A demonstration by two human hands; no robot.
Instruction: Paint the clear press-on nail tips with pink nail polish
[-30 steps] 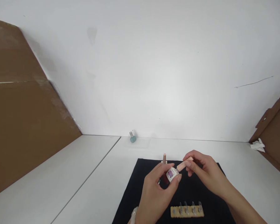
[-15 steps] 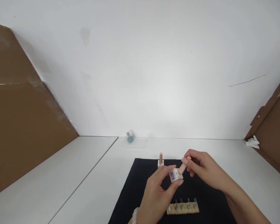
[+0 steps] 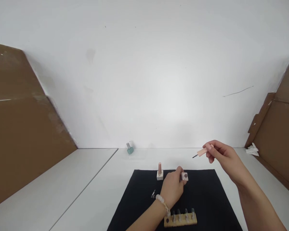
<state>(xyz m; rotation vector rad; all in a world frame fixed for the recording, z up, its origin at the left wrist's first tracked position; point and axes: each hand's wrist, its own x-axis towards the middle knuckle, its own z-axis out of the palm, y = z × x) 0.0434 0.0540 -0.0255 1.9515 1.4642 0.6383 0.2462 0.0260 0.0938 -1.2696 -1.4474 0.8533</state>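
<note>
left hand (image 3: 172, 186): fingers round open bottle (image 3: 184, 177) | right hand (image 3: 223, 157): pinches brush cap (image 3: 202, 151) | bristles (image 3: 195, 156) seemingly dark

From mid-view, count three bottles (image 3: 160, 175) between five and seven o'clock, one brush cap (image 3: 202, 151) at four, and two hands, left hand (image 3: 172, 188) and right hand (image 3: 223, 157). Add one mat (image 3: 207, 199), one rack (image 3: 177, 223) holding four clear tips (image 3: 193, 214), one white scrap (image 3: 252, 149) and two cardboard panels (image 3: 26, 138), at nine and three.

Matt cloth mat (image 3: 207, 195), smooth brush cap (image 3: 202, 151), probably plastic, dull cardboard panels (image 3: 19, 138).
</note>
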